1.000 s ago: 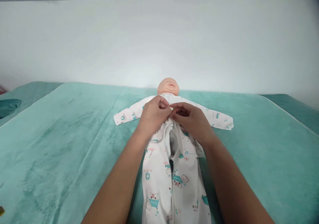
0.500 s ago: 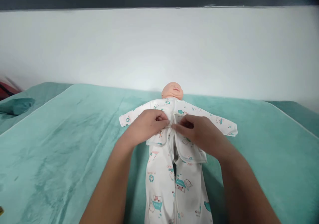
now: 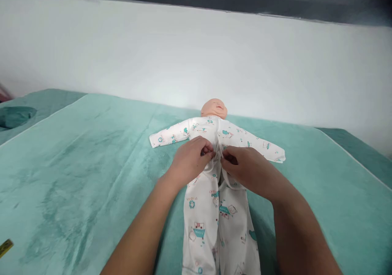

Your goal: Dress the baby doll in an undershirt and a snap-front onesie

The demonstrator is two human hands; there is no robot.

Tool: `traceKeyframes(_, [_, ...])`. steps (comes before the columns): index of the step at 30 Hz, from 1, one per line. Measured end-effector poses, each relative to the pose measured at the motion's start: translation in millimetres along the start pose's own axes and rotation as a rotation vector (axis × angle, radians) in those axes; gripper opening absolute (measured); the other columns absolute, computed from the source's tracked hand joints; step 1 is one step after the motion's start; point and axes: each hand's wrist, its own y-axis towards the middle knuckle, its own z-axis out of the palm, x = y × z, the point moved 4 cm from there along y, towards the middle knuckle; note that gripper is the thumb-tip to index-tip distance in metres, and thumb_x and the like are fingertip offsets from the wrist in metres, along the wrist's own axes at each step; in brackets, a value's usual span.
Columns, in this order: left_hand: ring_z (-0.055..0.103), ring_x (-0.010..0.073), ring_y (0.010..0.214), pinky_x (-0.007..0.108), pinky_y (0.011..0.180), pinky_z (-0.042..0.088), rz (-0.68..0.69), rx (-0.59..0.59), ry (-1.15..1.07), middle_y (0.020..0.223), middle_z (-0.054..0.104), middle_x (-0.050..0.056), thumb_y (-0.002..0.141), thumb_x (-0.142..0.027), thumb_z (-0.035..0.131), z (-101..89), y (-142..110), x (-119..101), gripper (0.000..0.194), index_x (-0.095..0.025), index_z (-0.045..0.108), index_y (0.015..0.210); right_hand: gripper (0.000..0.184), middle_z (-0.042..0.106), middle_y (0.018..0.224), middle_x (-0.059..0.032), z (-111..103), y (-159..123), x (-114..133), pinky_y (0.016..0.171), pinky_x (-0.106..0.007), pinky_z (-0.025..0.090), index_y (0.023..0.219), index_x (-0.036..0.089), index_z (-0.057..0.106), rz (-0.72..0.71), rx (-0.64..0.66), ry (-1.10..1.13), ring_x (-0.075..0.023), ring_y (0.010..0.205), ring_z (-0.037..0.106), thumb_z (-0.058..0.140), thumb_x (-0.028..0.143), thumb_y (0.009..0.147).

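Observation:
A baby doll (image 3: pixel 213 107) lies on its back, head toward the wall, sleeves spread wide. It wears a white printed baby jacket (image 3: pixel 202 127) and matching white trousers (image 3: pixel 200 214). At the jacket's lower front, my left hand (image 3: pixel 196 154) pinches the edge on the left side of the opening. Opposite it, my right hand (image 3: pixel 241 160) is closed on the other front edge. A small gap separates the fingertips of both hands. The fingers hide whatever fastening may be there.
A teal plush cover (image 3: pixel 92 177) spreads under the doll, up to a white wall (image 3: pixel 153 54). A dark teal bundle (image 3: pixel 16 116) sits at the far left. Part of a yellow-and-black object (image 3: pixel 5 247) shows at the lower left edge.
My hands have moved slightly down and to the right along the jacket front, and their fingertips are a little further apart. The view has tilted somewhat.

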Motion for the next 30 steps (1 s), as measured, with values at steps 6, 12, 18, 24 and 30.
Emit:
traceKeyframes(6, [0.056, 0.0114, 0.066, 0.023, 0.06, 0.042, -0.031, -0.04, -0.331, 0.075, 0.062, -0.001, 0.086, -0.027, 0.056, -2.9, -3.1, -0.4, 0.008, -0.02, 0.058, 0.082, 0.014, 0.048, 0.061, 0.0039, 10.2, 1.9, -22.6, 0.051, -0.026, 0.031, 0.071, 0.021, 0.056, -0.01, -0.01, 0.652, -0.0111, 0.055, 0.041, 0.057, 0.031, 0.081])
traceKeyframes(12, [0.055, 0.0081, 0.056, 0.021, 0.055, 0.044, -0.147, 0.049, -0.694, 0.065, 0.06, -0.003, 0.083, -0.024, 0.063, 3.9, -3.1, -2.3, 0.01, -0.017, 0.057, 0.079, 0.016, 0.048, 0.059, 0.0052, 19.5, 6.2, -25.9, 0.045, -0.023, 0.031, 0.08, 0.021, 0.061, -0.032, -0.082, 0.91, -0.0088, 0.048, 0.041, 0.066, 0.036, 0.08])
traceKeyframes(18, [0.057, 0.0078, 0.057, 0.02, 0.055, 0.046, -0.183, 0.074, -0.738, 0.066, 0.062, -0.001, 0.081, -0.022, 0.065, 6.3, 0.6, 1.3, 0.009, -0.015, 0.062, 0.079, 0.02, 0.052, 0.064, 0.005, 20.7, 8.8, -29.8, 0.044, -0.021, 0.037, 0.086, 0.021, 0.062, -0.007, -0.063, 0.889, -0.0073, 0.048, 0.044, 0.07, 0.038, 0.079])
traceKeyframes(24, [0.057, 0.0076, 0.055, 0.019, 0.053, 0.045, -0.176, 0.047, -0.759, 0.064, 0.062, -0.002, 0.079, -0.022, 0.067, 8.0, 1.4, 3.4, 0.009, -0.014, 0.063, 0.079, 0.025, 0.052, 0.064, 0.0051, 21.7, 11.3, -35.3, 0.039, -0.019, 0.036, 0.091, 0.021, 0.065, -0.012, -0.082, 0.958, -0.0064, 0.046, 0.044, 0.074, 0.038, 0.076])
traceKeyframes(30, [0.056, 0.0085, 0.054, 0.021, 0.052, 0.045, -0.15, 0.02, -0.765, 0.062, 0.061, -0.001, 0.078, -0.022, 0.068, 10.2, 1.5, 4.5, 0.01, -0.014, 0.063, 0.078, 0.022, 0.054, 0.065, 0.0047, 19.6, 10.0, -30.9, 0.041, -0.018, 0.039, 0.093, 0.021, 0.065, -0.034, -0.066, 0.94, -0.0058, 0.046, 0.046, 0.073, 0.036, 0.078])
